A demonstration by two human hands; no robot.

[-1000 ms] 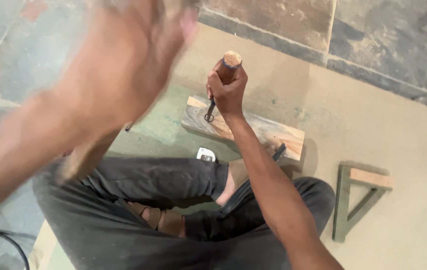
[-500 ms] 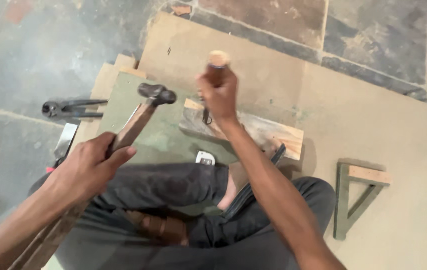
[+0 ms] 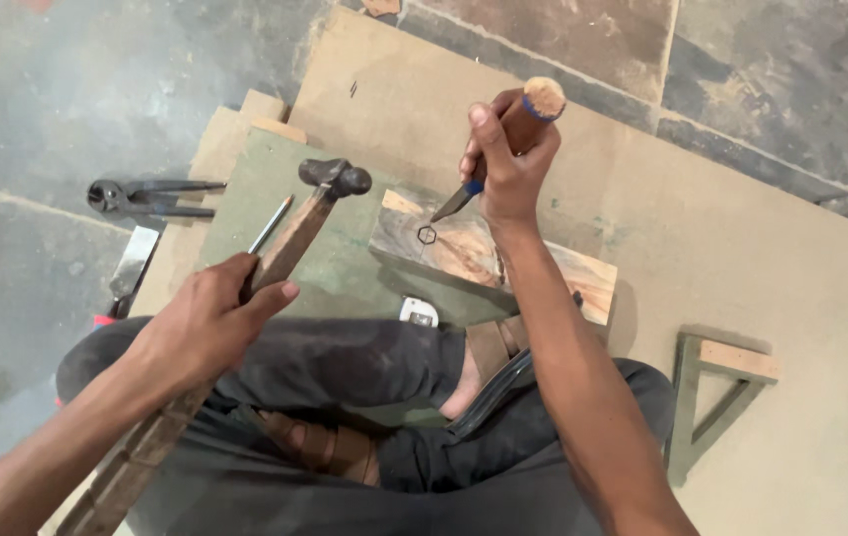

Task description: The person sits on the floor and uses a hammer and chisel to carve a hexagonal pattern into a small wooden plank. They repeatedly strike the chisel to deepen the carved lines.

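Left hand [image 3: 208, 328] was closed around a hammer [image 3: 285, 243], its head raised at one o'clock over the green board [image 3: 345, 268]. Right hand [image 3: 505, 164] gripped a chisel [image 3: 503, 139], tip slanting toward seven o'clock above the wood block [image 3: 464, 248], near a drawn hexagon [image 3: 427, 235].

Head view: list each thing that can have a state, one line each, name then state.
left hand: fingers closed round the hammer handle.
hammer: raised, head clear of the chisel.
right hand: fingers closed round the chisel.
chisel: tilted, tip at the wood block.
wood block: lying flat, hexagon outline marked on top.
pincers: lying on the floor, untouched.
triangular frame: lying flat on the board.
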